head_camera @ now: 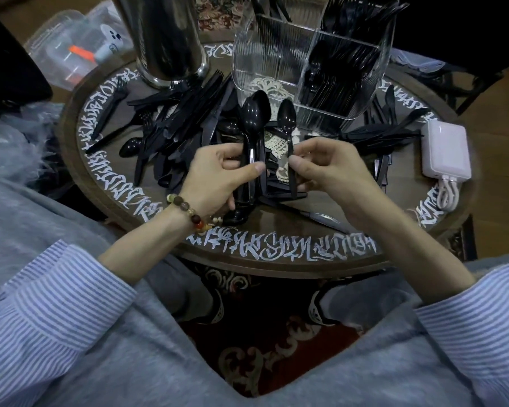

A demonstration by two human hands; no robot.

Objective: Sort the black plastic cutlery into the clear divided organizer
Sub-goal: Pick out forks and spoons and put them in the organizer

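My left hand (218,174) grips a stack of black plastic spoons (254,113) by their handles, bowls pointing up and away. My right hand (326,165) pinches the handle of a single black spoon (286,114) just beside that stack. Behind both stands the clear divided organizer (265,54); its right compartments hold black forks (335,80), while the near left compartment looks bare. A heap of loose black cutlery (174,118) covers the round table (276,248) to the left, and more black cutlery pieces (388,127) lie to the right.
A tall shiny metal container (168,39) stands at the back left of the table. A white charger block with cables (445,151) lies at the right edge. A clear plastic box (74,48) sits off the table at the far left. A metal knife (321,218) lies near the front edge.
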